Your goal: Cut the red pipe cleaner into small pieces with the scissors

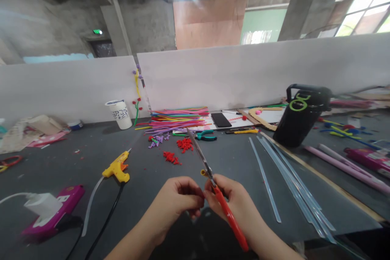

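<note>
The scissors [224, 204] rest in the right hand [239, 199], red handles toward the person, blades slanting forward-left above the tabletop [146, 183]. A small yellow curl [203, 172] sits just left of the blades, nearer the right fingers. The left hand's [178, 199] curled fingers nearly meet them; I cannot tell whether they pinch anything.

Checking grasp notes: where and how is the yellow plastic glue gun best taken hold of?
Probably by its stubby yellow handle, coming from the person's near side, likely with the left hand. The yellow plastic glue gun lies with its thin pointed nozzle facing away, while the handle, trailing a black cable, faces the person.
</note>
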`<state>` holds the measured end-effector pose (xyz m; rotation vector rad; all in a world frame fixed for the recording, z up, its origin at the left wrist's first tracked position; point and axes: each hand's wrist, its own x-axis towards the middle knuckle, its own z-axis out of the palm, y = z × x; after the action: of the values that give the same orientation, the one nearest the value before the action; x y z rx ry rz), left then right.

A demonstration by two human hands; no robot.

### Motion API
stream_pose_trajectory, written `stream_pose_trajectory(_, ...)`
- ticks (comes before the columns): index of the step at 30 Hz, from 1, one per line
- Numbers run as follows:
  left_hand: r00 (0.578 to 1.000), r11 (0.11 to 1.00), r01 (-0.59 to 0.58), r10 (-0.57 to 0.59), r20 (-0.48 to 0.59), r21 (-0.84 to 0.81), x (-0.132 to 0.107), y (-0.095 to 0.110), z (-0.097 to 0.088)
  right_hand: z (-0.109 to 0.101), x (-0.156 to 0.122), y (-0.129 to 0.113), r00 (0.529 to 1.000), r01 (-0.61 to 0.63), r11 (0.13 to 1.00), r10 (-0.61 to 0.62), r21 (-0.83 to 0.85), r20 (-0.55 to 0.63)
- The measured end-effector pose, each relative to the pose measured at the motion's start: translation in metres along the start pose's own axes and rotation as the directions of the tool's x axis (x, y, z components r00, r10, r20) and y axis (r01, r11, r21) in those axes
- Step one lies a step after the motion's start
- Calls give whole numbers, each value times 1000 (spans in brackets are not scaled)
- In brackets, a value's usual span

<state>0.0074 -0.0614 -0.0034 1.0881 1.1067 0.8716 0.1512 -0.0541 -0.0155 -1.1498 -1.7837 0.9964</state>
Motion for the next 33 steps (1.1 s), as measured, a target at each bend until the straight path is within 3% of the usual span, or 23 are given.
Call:
stream_pose_trajectory(6,977,937,-127,175,-123,326,-3,-3,5,2,0,0,999,-34,998,33,-48,-30)
stream_pose_trajectory(17,901,684,-287,430,-54,670,-7,-6,10,3,0,-1,996,-9,998,3,-62,-90)
stream_pose_trajectory(19,906,684,-275,420,-57,676,-7,-6,10,3,0,-1,996,3,998,-9,-65,-88)
stream_pose_trajectory(24,933,792,-238,347,-93,563,-6,-4,9,2,1,0,997,-5,998,0,-62,-80)
stream_pose_trajectory(29,892,659,-287,448,-57,695,-8,-3,9,2,1,-1,997,-11,1000,9,-25,-81)
stream_pose_trajectory(33,910,680,-279,414,-41,678,-8,-4,8,2,1,-2,996,-12,1000,10,-29,-89)
